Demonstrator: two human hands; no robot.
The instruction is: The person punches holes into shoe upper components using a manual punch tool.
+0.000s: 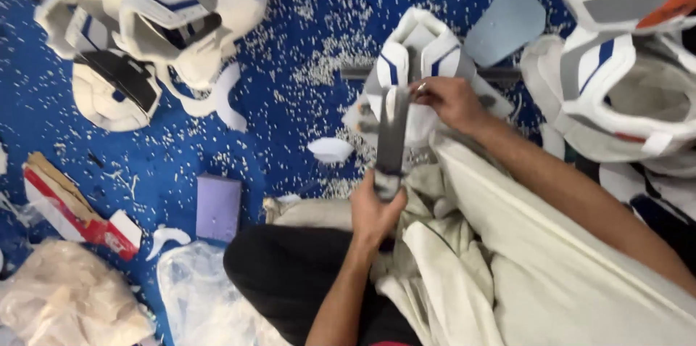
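White padded piece with blue stripes [409,63]: held upright over the blue floor [290,136], just ahead of the lap, resting against pale cloth [507,266].

A flat grey metal tool [392,136] is laid lengthwise down the piece's middle.

Left hand [375,215]: fingers clamped on the tool's lower end. Right hand [453,99]: fingers closed on the piece's upper right edge, steadying it beside the tool's top.

Step judged: pressing or trimming along the centre seam, mid-stroke. The next move would call for a firm hold on the piece and even pressure along the tool.

Around: white granules scattered on the floor; similar padded pieces are heaped upper left [145,19] and right [623,77]; a purple block [218,207] lies near the knee.
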